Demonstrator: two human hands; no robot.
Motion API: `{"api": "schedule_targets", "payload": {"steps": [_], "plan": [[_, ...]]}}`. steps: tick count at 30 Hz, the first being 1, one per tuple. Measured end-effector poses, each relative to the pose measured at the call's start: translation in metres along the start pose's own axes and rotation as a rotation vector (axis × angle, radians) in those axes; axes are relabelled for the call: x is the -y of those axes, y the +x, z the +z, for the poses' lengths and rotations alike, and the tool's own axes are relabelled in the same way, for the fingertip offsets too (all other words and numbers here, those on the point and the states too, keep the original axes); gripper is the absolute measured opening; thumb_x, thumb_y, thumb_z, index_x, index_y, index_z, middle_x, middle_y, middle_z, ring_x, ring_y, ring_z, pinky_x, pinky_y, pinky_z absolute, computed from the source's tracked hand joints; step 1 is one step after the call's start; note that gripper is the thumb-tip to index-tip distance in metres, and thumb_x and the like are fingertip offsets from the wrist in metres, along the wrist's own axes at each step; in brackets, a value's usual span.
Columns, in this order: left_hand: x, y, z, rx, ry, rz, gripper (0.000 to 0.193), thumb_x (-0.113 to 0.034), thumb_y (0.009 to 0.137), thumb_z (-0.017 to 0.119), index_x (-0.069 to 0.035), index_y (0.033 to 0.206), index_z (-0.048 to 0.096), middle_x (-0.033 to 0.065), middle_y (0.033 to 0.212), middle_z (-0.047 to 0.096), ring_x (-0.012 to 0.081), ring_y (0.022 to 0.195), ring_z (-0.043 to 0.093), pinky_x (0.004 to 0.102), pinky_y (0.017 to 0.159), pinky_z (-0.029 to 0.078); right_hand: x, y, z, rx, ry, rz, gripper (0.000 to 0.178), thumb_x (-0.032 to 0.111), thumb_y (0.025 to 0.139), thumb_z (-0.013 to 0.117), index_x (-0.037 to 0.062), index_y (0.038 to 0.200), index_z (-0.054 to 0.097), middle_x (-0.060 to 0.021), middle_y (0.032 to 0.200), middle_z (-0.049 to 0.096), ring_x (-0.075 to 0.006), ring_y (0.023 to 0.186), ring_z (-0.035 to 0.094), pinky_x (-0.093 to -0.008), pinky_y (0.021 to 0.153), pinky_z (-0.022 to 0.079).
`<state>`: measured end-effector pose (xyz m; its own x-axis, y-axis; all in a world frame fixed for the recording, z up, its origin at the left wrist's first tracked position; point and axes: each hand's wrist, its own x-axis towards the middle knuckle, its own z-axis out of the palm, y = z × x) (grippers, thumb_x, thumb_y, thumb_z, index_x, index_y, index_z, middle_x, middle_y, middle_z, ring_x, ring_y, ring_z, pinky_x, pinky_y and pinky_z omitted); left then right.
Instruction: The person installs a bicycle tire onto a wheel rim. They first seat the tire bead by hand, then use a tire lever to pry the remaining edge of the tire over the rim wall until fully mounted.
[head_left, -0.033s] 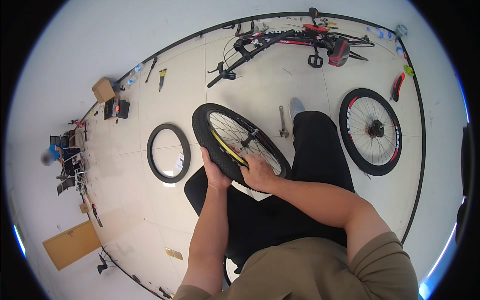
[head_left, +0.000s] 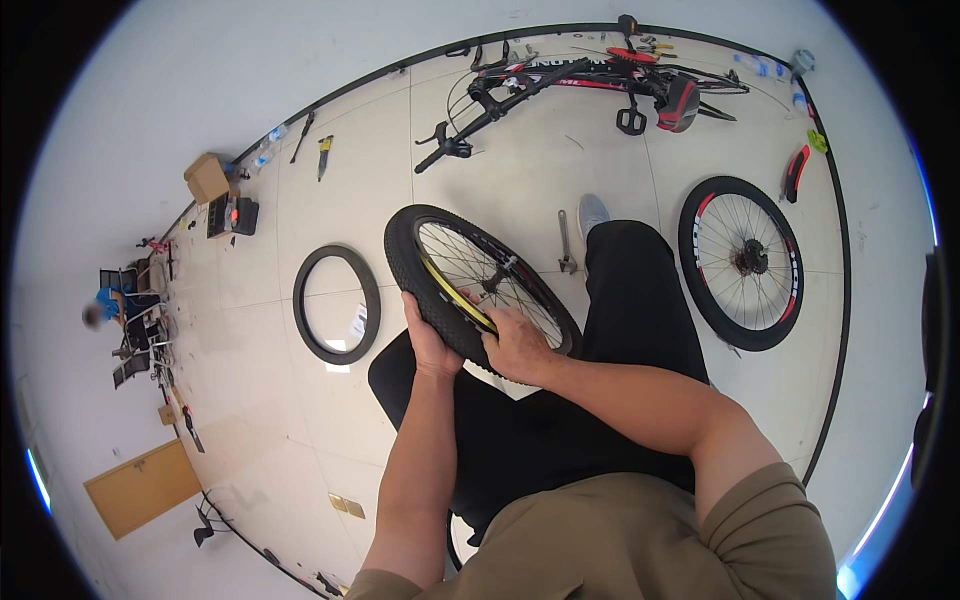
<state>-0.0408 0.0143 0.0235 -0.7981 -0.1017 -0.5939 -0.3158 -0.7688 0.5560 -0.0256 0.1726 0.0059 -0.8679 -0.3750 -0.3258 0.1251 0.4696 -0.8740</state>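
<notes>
A bicycle wheel [head_left: 403,255] with a knobby black tyre, spokes and a dark rim leans tilted in front of my lap. A bright yellow band [head_left: 445,283] runs along its near-left side, between tyre and spokes. Cupped around the outside of the tyre is my left hand [head_left: 432,347], its thumb up along the tread. My right hand [head_left: 520,346] grips the wheel's near side beside the yellow band, some fingers reaching in toward the spokes. Parts of the fingers on both hands are hidden by the wheel.
A loose tyre [head_left: 302,300] lies left; another wheel [head_left: 690,265] lies right. Beyond my shoe is an adjustable wrench [head_left: 566,240]. A bicycle frame [head_left: 540,82] rests on its side by the far wall. A toolbox [head_left: 240,217] and a seated person [head_left: 108,304] are at left.
</notes>
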Motion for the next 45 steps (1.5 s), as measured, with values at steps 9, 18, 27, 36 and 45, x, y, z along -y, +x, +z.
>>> {"api": "schedule_targets", "payload": {"steps": [9,18,27,36,45], "plan": [[0.006,0.006,-0.022,-0.246,0.122,0.049,0.076,-0.069,0.102,0.043,-0.003,0.139,0.054,0.0145,0.127,0.064,0.0298,0.114,0.062,0.044,0.102,0.051,-0.016,0.001,0.009,-0.089,0.083,-0.066,0.037,0.02,0.095,0.06,0.0028,0.127,0.063,-0.026,0.11,0.067,-0.0442,0.106,0.063,-0.0508,0.092,0.051],[0.014,-0.017,-0.027,-0.336,0.17,0.139,0.068,-0.066,0.103,0.046,-0.006,0.132,0.061,0.0112,0.123,0.067,0.0283,0.111,0.063,0.0442,0.101,0.05,-0.019,0.007,0.005,0.055,0.092,0.019,0.034,0.024,0.094,0.067,0.0051,0.122,0.07,-0.0234,0.112,0.071,-0.0401,0.106,0.067,-0.0429,0.093,0.052],[0.022,-0.012,-0.052,-0.238,0.112,0.16,0.036,-0.029,0.097,0.071,-0.003,0.121,0.064,0.0109,0.106,0.07,0.0275,0.097,0.066,0.0432,0.094,0.053,-0.028,0.005,0.009,0.017,0.141,0.005,0.028,0.022,0.094,0.066,0.0081,0.118,0.072,-0.0221,0.109,0.071,-0.0405,0.106,0.066,-0.0465,0.09,0.052],[0.01,-0.017,-0.043,-0.115,0.069,0.066,0.032,-0.021,0.1,0.067,-0.001,0.125,0.063,0.011,0.11,0.069,0.0271,0.099,0.066,0.0427,0.094,0.054,-0.02,0.004,0.001,0.062,0.112,0.051,0.031,0.024,0.095,0.067,0.0061,0.12,0.073,-0.023,0.109,0.072,-0.037,0.103,0.07,-0.041,0.091,0.053],[-0.006,-0.014,-0.057,-0.075,0.228,0.034,0.034,-0.017,0.101,0.065,0.001,0.13,0.059,0.0118,0.121,0.068,0.0286,0.109,0.065,0.0444,0.102,0.052,-0.021,0.004,-0.001,0.068,0.073,0.0,0.032,0.025,0.095,0.067,0.0034,0.118,0.072,-0.0248,0.109,0.071,-0.0399,0.104,0.069,-0.0431,0.09,0.053]]}}
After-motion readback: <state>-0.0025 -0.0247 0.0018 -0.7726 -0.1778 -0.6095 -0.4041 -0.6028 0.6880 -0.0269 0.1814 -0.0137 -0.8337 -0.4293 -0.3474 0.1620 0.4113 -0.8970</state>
